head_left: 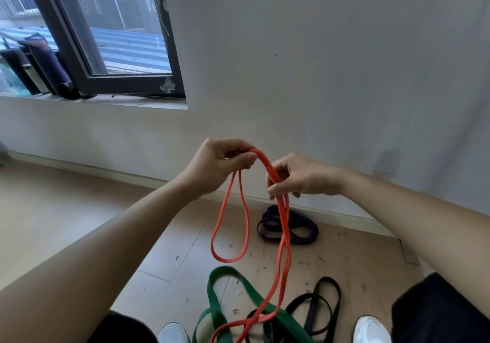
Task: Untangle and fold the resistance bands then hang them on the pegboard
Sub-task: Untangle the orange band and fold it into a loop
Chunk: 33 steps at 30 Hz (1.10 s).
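Left hand (222,162): pinching top of orange band (285,236).
Right hand (299,178): gripping its doubled strands.
Band: tail on floor (172,250), perhaps caught under green band (238,287).
Risk: dragging green band up through hasty pull.

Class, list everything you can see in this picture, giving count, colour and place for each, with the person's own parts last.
orange band: one, orange-red, held up in both hands, lower end trailing onto the green band
green band: one, green, wide, on the floor near the feet
black band: one, black, on the floor right of the green band
purple band: one coil, purple, on the floor by the wall
window: one, dark frame, upper left
wall: one, pale grey, ahead
floor: tan, with small scraps
shoes: two, white, bottom edge
left hand: pinches the orange band's top
right hand: grips its strands
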Each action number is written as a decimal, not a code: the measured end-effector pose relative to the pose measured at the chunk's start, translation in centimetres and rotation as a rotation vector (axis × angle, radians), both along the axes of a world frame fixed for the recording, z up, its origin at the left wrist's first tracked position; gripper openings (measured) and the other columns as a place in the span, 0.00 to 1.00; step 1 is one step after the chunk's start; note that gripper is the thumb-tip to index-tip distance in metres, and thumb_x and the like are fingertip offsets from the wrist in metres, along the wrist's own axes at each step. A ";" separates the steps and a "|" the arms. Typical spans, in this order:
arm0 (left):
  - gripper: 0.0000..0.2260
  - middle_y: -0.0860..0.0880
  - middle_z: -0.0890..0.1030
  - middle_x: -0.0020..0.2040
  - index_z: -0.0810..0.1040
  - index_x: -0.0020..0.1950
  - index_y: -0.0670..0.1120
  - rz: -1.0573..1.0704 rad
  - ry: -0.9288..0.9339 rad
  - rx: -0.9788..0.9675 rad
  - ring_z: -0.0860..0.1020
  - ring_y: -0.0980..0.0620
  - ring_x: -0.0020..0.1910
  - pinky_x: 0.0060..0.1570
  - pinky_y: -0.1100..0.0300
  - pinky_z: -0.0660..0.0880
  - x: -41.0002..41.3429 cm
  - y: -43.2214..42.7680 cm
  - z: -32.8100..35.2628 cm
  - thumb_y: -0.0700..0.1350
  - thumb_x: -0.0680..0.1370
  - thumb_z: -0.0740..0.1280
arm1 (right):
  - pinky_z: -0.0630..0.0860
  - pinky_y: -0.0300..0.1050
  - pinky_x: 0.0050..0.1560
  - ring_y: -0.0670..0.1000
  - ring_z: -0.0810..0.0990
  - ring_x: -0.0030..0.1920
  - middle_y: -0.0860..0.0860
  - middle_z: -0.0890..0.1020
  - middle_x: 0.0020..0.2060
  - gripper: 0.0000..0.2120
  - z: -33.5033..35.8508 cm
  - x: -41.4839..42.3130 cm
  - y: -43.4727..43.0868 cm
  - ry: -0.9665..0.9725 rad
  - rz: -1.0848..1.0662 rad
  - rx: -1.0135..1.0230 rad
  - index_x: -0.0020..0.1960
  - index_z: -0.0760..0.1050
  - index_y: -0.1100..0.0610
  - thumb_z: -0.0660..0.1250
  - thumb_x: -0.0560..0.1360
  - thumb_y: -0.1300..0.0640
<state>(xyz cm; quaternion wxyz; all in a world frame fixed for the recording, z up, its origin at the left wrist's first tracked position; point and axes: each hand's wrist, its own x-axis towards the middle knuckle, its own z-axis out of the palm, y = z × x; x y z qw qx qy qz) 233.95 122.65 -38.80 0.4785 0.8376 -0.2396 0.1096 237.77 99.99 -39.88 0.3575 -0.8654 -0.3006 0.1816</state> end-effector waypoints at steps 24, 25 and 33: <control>0.13 0.51 0.82 0.42 0.84 0.54 0.44 -0.104 0.369 -0.087 0.81 0.51 0.43 0.50 0.57 0.81 -0.8 0.9 0.9 0.52 0.75 0.71 | 0.79 0.47 0.36 0.54 0.81 0.36 0.56 0.85 0.38 0.09 3.8 -1.5 0.0 -0.170 0.010 0.265 0.49 0.85 0.60 0.75 0.75 0.54; 0.13 0.49 0.82 0.42 0.84 0.54 0.44 -0.117 0.356 -0.069 0.80 0.52 0.43 0.49 0.58 0.80 -0.9 0.6 1.0 0.52 0.75 0.71 | 0.79 0.48 0.38 0.55 0.82 0.37 0.57 0.85 0.39 0.08 3.8 -1.6 0.1 -0.168 0.021 0.232 0.49 0.85 0.60 0.75 0.75 0.54; 0.09 0.55 0.79 0.35 0.83 0.49 0.43 -0.063 0.190 0.052 0.76 0.58 0.35 0.39 0.61 0.77 -0.5 -0.2 1.0 0.49 0.77 0.72 | 0.79 0.40 0.41 0.49 0.83 0.39 0.56 0.86 0.42 0.07 2.1 -1.3 0.3 -0.079 0.029 0.131 0.49 0.85 0.58 0.78 0.73 0.58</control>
